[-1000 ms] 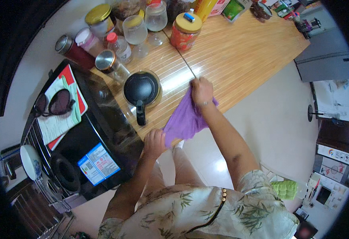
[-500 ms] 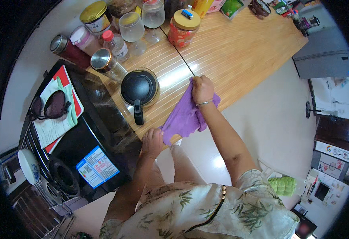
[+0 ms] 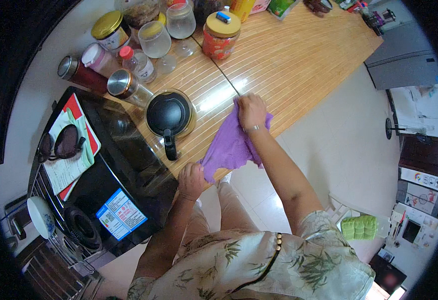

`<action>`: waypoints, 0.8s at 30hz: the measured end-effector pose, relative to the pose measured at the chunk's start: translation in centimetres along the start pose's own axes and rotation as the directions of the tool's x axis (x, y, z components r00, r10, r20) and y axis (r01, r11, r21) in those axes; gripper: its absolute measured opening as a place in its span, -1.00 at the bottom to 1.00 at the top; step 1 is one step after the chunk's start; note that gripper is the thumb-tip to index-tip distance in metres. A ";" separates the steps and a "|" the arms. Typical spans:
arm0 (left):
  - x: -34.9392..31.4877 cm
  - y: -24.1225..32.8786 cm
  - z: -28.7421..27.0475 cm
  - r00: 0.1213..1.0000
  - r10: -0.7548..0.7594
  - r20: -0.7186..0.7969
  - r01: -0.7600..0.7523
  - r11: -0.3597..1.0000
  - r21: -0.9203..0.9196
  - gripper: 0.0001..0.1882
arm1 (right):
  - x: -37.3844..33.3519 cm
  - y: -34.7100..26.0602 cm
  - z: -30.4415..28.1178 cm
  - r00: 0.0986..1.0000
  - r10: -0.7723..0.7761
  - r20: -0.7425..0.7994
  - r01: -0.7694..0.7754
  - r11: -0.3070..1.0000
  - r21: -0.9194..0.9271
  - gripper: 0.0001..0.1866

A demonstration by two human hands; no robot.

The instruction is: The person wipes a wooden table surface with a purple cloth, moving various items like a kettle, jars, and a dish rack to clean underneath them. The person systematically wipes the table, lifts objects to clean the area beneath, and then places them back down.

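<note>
Standing left of purple cloth (image 3: 233, 145): pitcher (image 3: 168, 112), goblets (image 3: 155, 42).

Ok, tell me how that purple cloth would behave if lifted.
The purple cloth would likely be floppy: it creases between the left hand and right hand. It's probably light, as it looks thin. Part overhangs the wooden table, so it might slip off if released.

Tabletop (image 3: 299, 60) lies open rightward; pot (image 3: 168, 112) blocks left

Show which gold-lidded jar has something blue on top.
The red jar, right of the stemmed glasses: a blue object lies on its lid; the left jar has none.
</note>
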State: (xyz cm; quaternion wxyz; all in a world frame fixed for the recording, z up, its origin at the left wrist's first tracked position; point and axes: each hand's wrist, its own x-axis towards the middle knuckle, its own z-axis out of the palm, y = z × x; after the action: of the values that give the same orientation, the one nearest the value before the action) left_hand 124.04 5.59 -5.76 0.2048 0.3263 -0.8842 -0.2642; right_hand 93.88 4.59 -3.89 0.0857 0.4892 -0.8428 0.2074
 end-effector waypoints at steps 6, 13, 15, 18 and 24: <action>1.6 1.5 -0.4 0.995 -0.104 -0.002 0.104 0.994 0.014 -0.88 | -7.5 1.6 -4.2 0.994 0.063 0.091 -0.063 0.998 -0.007 -0.93; 4.1 0.4 0.9 0.989 -0.045 -0.141 0.044 0.999 -0.008 -0.88 | 4.6 -1.1 2.5 0.999 -0.031 0.012 0.031 1.000 -0.004 -0.91; 3.5 0.1 0.6 0.987 -0.095 -0.128 0.097 0.995 0.014 -0.88 | 2.4 -0.2 1.0 0.995 -0.051 0.085 0.048 0.998 0.037 -0.87; 3.7 0.4 0.2 0.980 -0.161 -0.113 0.165 0.986 0.023 -0.87 | -3.4 1.7 -2.3 0.991 -0.074 0.107 0.070 0.997 0.041 -0.92; 3.8 0.3 0.6 0.982 -0.158 -0.107 0.166 0.983 0.080 -0.86 | 3.1 -0.2 1.6 0.989 -0.137 0.054 0.134 0.989 0.067 -0.92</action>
State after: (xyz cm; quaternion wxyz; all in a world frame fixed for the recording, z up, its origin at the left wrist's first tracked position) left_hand 120.86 3.37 -5.28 0.2122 0.4189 -0.8541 -0.2236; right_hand 92.56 1.42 -4.20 0.0593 0.5537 -0.8028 0.2132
